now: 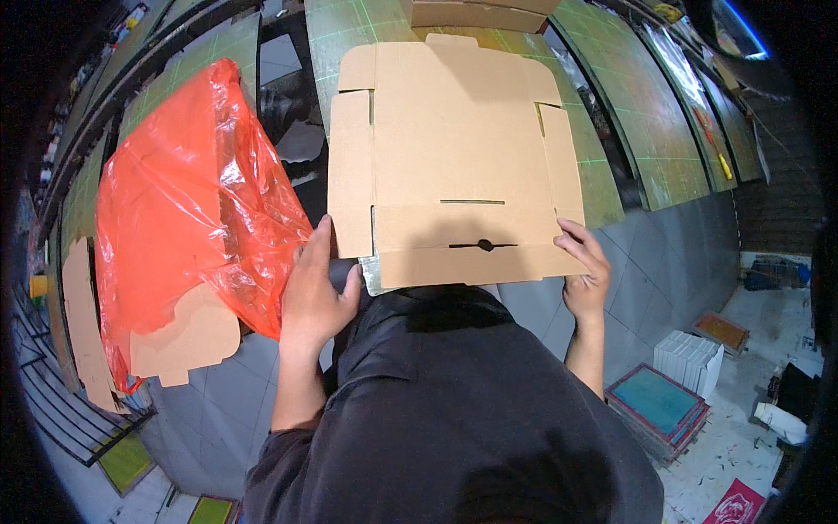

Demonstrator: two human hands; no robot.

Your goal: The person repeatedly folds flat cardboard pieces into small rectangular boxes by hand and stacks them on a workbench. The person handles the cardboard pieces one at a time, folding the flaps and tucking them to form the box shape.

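A flat brown die-cut cardboard box blank (463, 157) lies in front of me on a green board, its near edge at my body. It has side flaps, narrow slots and a dark hole in the near panel. My right hand (586, 266) curls its fingers over the near right corner of the blank. At the near left corner, my left hand (316, 301) has thumb and fingers apart, its fingertips beside the cardboard edge. Close to this hand, on the left, a translucent red plastic bag (201, 201) is draped over more cardboard (188, 336), which sticks out below it.
At the far edge stands a brown cardboard box (476, 15). Green boards (642, 113) line the right, one bearing a yellow-handled tool (724, 164). Framed screens (656, 400) and a white stack (688, 361) sit on the floor, lower right. A black metal rack (74, 402) is at the lower left.
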